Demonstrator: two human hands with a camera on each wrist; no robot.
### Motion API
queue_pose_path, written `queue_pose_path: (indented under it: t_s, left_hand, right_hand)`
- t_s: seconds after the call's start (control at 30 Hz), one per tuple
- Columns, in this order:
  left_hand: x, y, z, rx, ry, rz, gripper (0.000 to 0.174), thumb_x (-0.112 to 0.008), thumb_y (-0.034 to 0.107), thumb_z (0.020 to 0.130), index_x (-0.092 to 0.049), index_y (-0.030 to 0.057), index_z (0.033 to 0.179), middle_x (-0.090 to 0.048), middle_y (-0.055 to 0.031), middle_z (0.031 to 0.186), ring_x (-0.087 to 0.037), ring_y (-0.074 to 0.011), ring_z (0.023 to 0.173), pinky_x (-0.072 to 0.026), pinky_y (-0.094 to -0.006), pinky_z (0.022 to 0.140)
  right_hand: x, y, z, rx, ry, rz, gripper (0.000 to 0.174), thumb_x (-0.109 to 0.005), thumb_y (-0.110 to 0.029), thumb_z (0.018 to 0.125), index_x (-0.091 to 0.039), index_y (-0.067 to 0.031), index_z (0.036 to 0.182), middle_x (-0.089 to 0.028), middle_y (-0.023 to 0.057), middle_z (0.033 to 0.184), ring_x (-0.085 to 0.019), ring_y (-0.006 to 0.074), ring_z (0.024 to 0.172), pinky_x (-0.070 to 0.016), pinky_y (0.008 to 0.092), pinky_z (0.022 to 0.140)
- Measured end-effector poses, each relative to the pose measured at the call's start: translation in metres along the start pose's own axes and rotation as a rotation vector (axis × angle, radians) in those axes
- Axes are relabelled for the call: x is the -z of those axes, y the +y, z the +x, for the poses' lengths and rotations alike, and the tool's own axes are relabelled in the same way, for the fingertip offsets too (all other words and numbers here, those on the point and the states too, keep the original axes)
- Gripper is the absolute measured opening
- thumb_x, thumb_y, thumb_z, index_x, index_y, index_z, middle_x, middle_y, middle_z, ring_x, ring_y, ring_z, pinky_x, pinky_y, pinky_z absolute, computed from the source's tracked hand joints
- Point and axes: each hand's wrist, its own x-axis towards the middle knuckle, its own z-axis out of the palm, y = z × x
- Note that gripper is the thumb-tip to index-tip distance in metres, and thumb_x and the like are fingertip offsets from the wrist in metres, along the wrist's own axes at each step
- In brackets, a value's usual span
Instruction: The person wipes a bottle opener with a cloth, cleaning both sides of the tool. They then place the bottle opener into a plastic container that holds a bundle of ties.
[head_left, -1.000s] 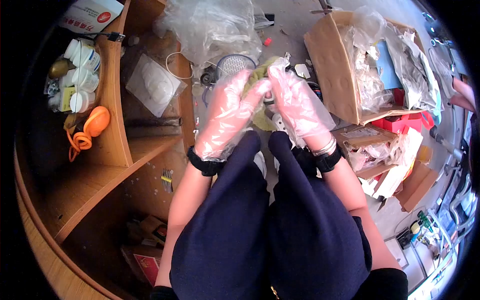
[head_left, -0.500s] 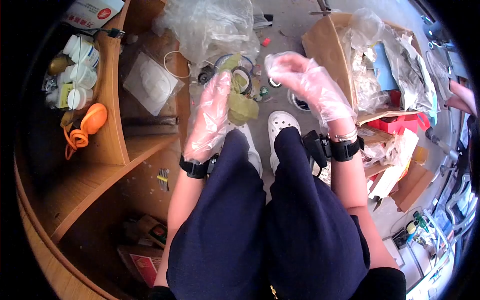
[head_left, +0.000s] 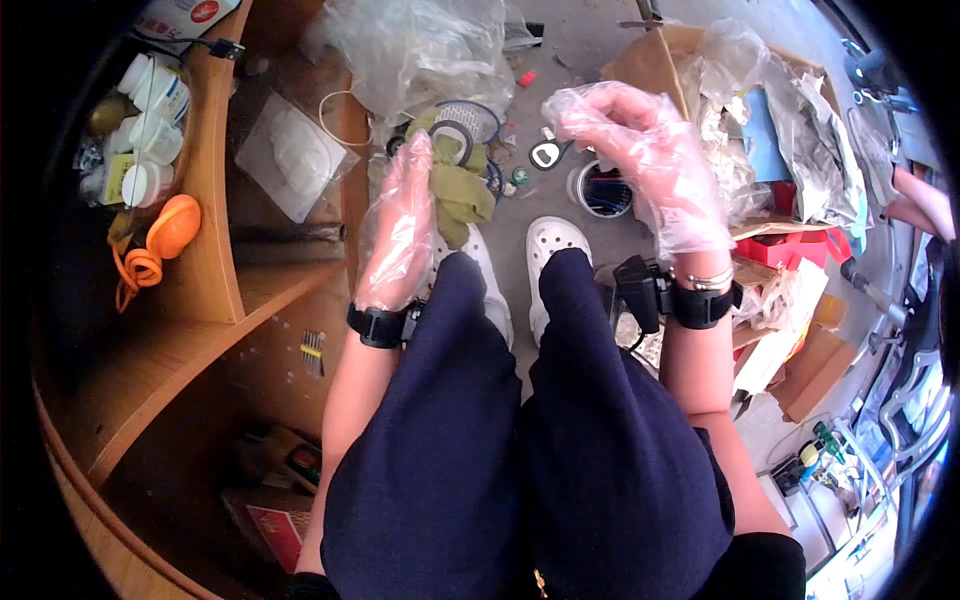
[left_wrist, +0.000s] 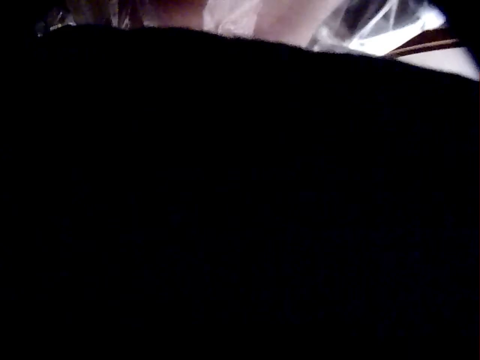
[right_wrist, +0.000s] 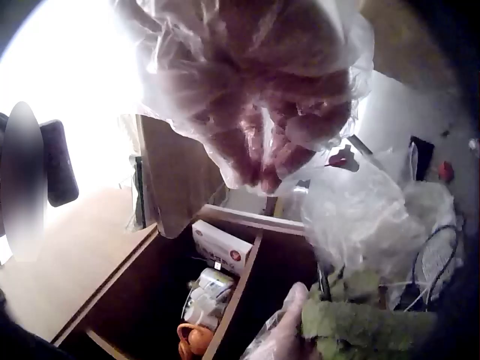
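In the head view my left hand, in a clear plastic glove, holds a green cloth that hangs off its inner side. A black ring-shaped piece shows against the cloth's upper part. The right wrist view also catches the green cloth beside the left hand's fingertips. Gloved the same way, my right hand hovers farther right, fingers loosely curled and nothing visible in them. Below its fingertips is a black bottle-opener-like piece. Dark fabric covers most of the left wrist view.
A white round tub of dark thin things stands on the floor, near white clogs. Crumpled clear plastic and a blue-rimmed mesh piece lie beyond. Wooden shelves stand left; a cardboard box of wrappings stands right.
My hands, earlier together around the green cloth, have parted. The left hand moved left with the cloth; the right drew away to the right without it. The tub and black piece came into view between them.
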Motion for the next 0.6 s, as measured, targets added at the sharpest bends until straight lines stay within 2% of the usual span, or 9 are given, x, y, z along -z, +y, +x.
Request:
queue_pose_path:
  t_s: [0.03,0.13,0.23,0.3,0.37,0.4,0.5,0.53,0.6]
  left_hand:
    - [0.003,-0.003,0.001,0.003,0.001,-0.007,0.054,-0.042,0.044,0.101,-0.047,0.0001,0.132,-0.058,-0.0086,0.117,-0.057,-0.0136,0.103,-0.0453,-0.0277,0.090]
    - [-0.001,-0.004,0.001,-0.046,0.086,0.188,0.048,-0.043,0.039,0.101,-0.050,0.0006,0.129,-0.060,-0.0096,0.117,-0.059,-0.0141,0.102,-0.0461,-0.0286,0.090]
    - [-0.002,0.002,-0.002,0.049,0.055,0.162,0.049,-0.047,0.040,0.099,-0.051,0.0012,0.129,-0.060,-0.0094,0.115,-0.059,-0.0141,0.101,-0.0469,-0.0280,0.088]
    - [0.001,-0.001,-0.003,0.050,0.130,0.167,0.050,-0.049,0.041,0.098,-0.051,0.0014,0.129,-0.060,-0.0088,0.115,-0.060,-0.0142,0.100,-0.0469,-0.0277,0.088]
    - [0.023,-0.020,0.009,0.039,0.061,0.179,0.086,-0.054,0.055,0.090,-0.030,-0.0103,0.141,-0.042,-0.0220,0.142,-0.042,-0.0240,0.130,-0.0300,-0.0310,0.108]
    - [0.027,-0.027,0.012,0.037,0.102,0.211,0.088,-0.055,0.056,0.090,-0.030,-0.0100,0.141,-0.041,-0.0222,0.143,-0.041,-0.0242,0.131,-0.0293,-0.0311,0.109]
    - [0.029,-0.036,0.015,0.027,0.113,0.211,0.089,-0.055,0.056,0.089,-0.029,-0.0101,0.142,-0.039,-0.0223,0.144,-0.040,-0.0244,0.133,-0.0282,-0.0314,0.109]
    - [0.029,-0.034,0.014,0.052,0.109,0.213,0.089,-0.055,0.056,0.089,-0.029,-0.0106,0.141,-0.038,-0.0224,0.145,-0.039,-0.0248,0.133,-0.0273,-0.0318,0.110]
    - [0.028,-0.034,0.013,0.048,0.103,0.199,0.089,-0.056,0.056,0.089,-0.029,-0.0107,0.141,-0.039,-0.0223,0.144,-0.039,-0.0247,0.133,-0.0274,-0.0315,0.110]
  right_hand:
    - [0.005,-0.005,-0.002,-0.004,-0.004,-0.006,0.025,-0.071,-0.026,0.084,-0.069,-0.0019,0.090,-0.067,0.0005,0.082,-0.056,0.0071,0.076,-0.0440,0.0236,0.071]
    - [0.024,-0.017,-0.009,0.156,0.132,-0.507,0.028,-0.071,-0.029,0.083,-0.070,-0.0029,0.093,-0.068,0.0041,0.080,-0.058,0.0096,0.073,-0.0444,0.0238,0.070]
    - [0.028,-0.039,-0.018,0.019,0.171,-0.479,0.026,-0.070,-0.028,0.084,-0.070,-0.0029,0.093,-0.068,0.0039,0.079,-0.059,0.0098,0.072,-0.0449,0.0244,0.069]
    - [0.033,-0.034,-0.025,-0.007,0.193,-0.413,0.026,-0.069,-0.028,0.085,-0.070,-0.0032,0.094,-0.068,0.0021,0.078,-0.058,0.0085,0.070,-0.0445,0.0241,0.067]
    - [0.035,-0.032,-0.032,-0.148,0.209,-0.443,0.027,-0.068,-0.029,0.086,-0.070,-0.0038,0.095,-0.067,-0.0001,0.076,-0.057,0.0065,0.069,-0.0439,0.0238,0.064]
    - [0.036,-0.027,-0.033,-0.194,0.186,-0.569,0.027,-0.069,-0.030,0.085,-0.070,-0.0046,0.094,-0.066,-0.0007,0.072,-0.056,0.0067,0.066,-0.0438,0.0245,0.061]
    - [0.031,-0.001,-0.039,-0.263,0.185,-0.694,0.027,-0.068,-0.034,0.086,-0.071,-0.0067,0.090,-0.066,0.0073,0.070,-0.062,0.0144,0.064,-0.0465,0.0298,0.061]
    - [0.028,0.007,-0.042,-0.367,0.216,-0.746,0.027,-0.067,-0.035,0.085,-0.071,-0.0085,0.089,-0.066,0.0101,0.070,-0.064,0.0204,0.065,-0.0479,0.0331,0.063]
    - [0.028,0.031,-0.048,-0.338,0.267,-0.861,0.024,-0.067,-0.034,0.084,-0.071,-0.0112,0.086,-0.066,0.0125,0.074,-0.066,0.0290,0.070,-0.0500,0.0380,0.066]
